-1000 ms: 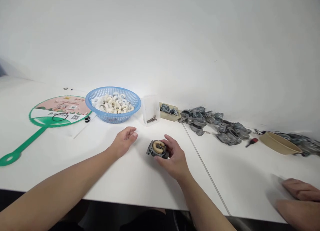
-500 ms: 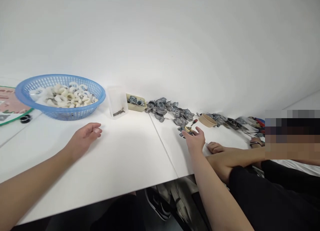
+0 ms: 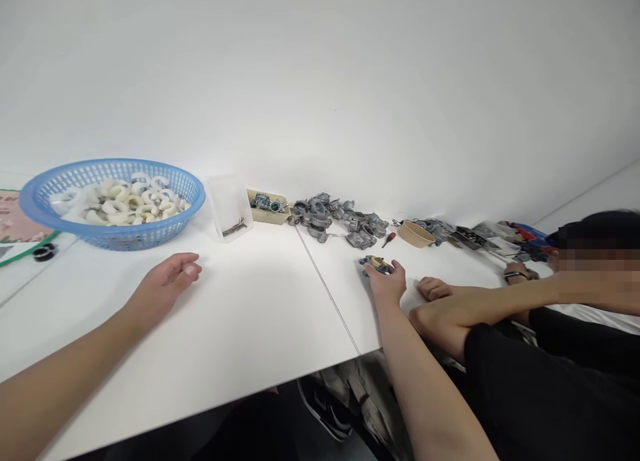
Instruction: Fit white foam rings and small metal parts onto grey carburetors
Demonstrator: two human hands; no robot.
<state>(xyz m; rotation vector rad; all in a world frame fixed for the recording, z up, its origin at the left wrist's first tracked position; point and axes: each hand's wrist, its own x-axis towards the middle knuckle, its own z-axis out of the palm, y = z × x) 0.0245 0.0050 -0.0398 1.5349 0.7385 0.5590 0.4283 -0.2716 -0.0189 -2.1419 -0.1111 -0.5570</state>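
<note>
Right hand (image 3: 385, 282) closed on a die-cast carburetor body (image 3: 376, 265), thumb and fingers pinching it low over the bench (image 3: 240, 301), right of the bench seam (image 3: 327, 288). Part sits just in front of the row of carburetor castings (image 3: 340, 218), probably to keep it within reach of them. Screwdriver (image 3: 389, 239) lies just behind it. Left hand (image 3: 167, 279) open, empty, nearest the blue plastic basket (image 3: 115, 240) of foam rings (image 3: 125, 204). Open bench between hands. A co-worker's crossed forearms (image 3: 475, 311) crowd the right side.

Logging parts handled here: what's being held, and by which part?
The right hand holds a grey metal carburetor body by its near edge; the left hand holds nothing.
</note>
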